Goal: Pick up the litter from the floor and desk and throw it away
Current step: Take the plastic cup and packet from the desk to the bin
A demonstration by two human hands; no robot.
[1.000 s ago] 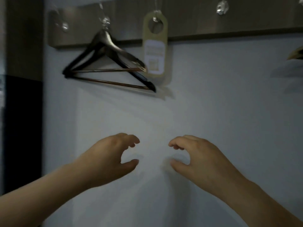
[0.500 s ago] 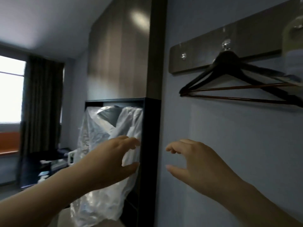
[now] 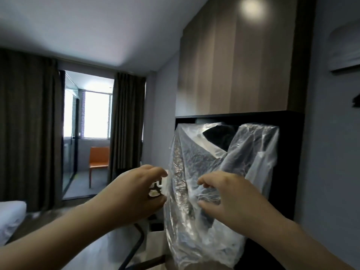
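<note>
Wardrobe recess (image 3: 288, 172), right half of frame, holds clear plastic garment covers (image 3: 194, 152) over dark clothes. Step judged: searching. No litter identified; floor (image 3: 64, 211) at lower left is blurred, desk not in view. My left hand (image 3: 140, 193) and right hand (image 3: 233, 197), lower centre, are loosely curled and empty; whether the right touches the plastic cannot be determined. Next move calls for looking down to locate litter. Small black-and-white item (image 3: 155, 189) beyond my left fingers is unidentifiable.

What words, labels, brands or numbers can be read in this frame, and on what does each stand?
No text can be read here.
Dark marks on the small white thing behind the left hand: too blurred to read.
On the clear plastic covers: no print shows.
On the wall unit at upper right: blurred, no brand legible.
</note>
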